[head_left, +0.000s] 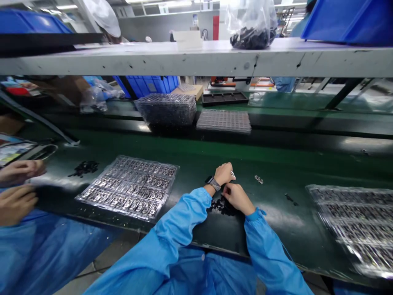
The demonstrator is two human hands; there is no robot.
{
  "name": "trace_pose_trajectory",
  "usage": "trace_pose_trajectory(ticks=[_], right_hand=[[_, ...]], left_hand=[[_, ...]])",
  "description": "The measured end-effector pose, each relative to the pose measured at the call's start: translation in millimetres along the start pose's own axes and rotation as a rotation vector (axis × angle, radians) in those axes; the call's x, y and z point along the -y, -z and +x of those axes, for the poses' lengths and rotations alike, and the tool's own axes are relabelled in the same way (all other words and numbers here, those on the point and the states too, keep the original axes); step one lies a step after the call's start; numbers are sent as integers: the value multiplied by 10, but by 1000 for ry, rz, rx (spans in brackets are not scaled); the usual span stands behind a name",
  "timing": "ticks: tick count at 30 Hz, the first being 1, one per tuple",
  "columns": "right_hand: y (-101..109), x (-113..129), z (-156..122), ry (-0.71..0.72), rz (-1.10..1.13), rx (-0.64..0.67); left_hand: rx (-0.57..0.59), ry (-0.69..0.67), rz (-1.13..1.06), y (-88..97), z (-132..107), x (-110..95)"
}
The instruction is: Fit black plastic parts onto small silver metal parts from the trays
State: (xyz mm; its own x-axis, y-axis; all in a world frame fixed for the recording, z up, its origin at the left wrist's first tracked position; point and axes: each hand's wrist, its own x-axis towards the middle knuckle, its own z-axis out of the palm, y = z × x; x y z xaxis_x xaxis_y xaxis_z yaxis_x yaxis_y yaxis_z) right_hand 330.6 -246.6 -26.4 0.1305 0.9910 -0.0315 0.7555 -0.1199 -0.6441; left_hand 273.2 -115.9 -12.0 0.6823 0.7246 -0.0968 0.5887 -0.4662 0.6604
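Our left hand (224, 173) pinches a small metal part (233, 175) near remaining black pieces (222, 207); whether our right hand (237, 198), fingers bent, holds one, we cannot tell. The left tray (167, 189) looks mostly filled.

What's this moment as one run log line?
left hand: holds small metal part | right hand: at black pieces, grip unclear | loose part: on bench | parts tray: left of hands

Left grip (224, 173) and right grip (238, 198) close together, both curled

Left tray (113, 208), right tray (346, 188), pile (218, 206) between
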Motion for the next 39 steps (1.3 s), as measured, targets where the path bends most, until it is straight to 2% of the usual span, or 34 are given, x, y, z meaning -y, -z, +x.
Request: trace_pose_trajectory(ticks=[2, 5, 7, 9, 11, 13, 15, 18, 22, 29, 39], right_hand=[[47, -9, -27, 37, 170, 1], [184, -32, -81, 90, 365, -65], [308, -56, -120, 67, 466, -102], [435, -85, -151, 8, 575, -138], [544, -101, -164, -40, 665, -180], [618, -88, -148, -56, 722, -208], [650, -36, -96, -50, 760, -195], [618, 80, 40, -21, 818, -146], [467, 182, 240, 23, 936, -160], [190, 137, 332, -21, 1051, -127], [68, 90, 343, -83, 1018, -81]], left_hand=[[-14, -21, -93, -33, 7, 23], [-39, -39, -270, -51, 39, 77], [-56, -41, -385, -13, 57, 117], [-77, -37, -552, 78, 49, 168], [-96, -33, -843, 222, -10, 236], [-98, -45, -1147, 395, -128, 318], [-83, -75, -1286, 559, -289, 402], [-72, -93, -1267, 707, -537, 511], [-69, -90, -1192, 678, -736, 631], [1, -87, -1203, 447, -836, 688], [90, -22, -1179, 366, -893, 640]])
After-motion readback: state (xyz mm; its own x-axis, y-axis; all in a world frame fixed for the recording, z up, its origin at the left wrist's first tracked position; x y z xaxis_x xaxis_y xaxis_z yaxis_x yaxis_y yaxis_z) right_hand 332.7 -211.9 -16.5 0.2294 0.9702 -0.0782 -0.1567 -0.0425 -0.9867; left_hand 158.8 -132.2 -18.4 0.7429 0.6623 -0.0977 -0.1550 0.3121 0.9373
